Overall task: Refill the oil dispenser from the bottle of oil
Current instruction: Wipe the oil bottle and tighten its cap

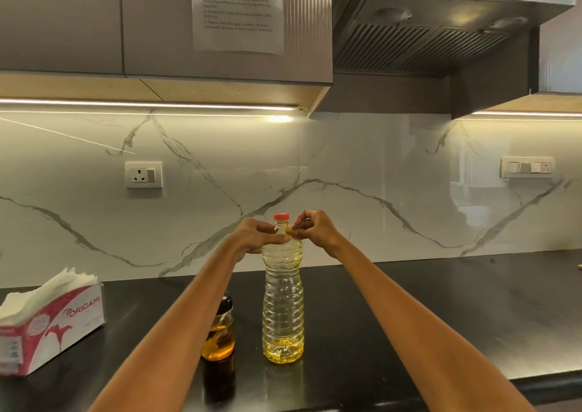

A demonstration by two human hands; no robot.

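My left hand point(256, 238) grips the ribbed clear plastic oil bottle point(283, 301) at its shoulder — right hand point(313, 230) pinches its neck below the red cap point(281, 217); amber glass dispenser point(219, 333) stands just left.

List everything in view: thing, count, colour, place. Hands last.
oil bottle: 1, clear with yellow oil at the bottom, upright on the counter, centre
bottle cap: 1, red, on the bottle
oil dispenser: 1, glass with amber oil and black top, left of the bottle, partly behind the left forearm
tissue box: 1, red and white, counter's left end
countertop: 1, black
wall socket: 1, white, backsplash left
switch panel: 1, white, backsplash right
printed sheet: 1, white, on the cabinet
range hood: 1, steel, upper right
left hand: 1, grips the bottle's shoulder
right hand: 1, pinches at the bottle's neck
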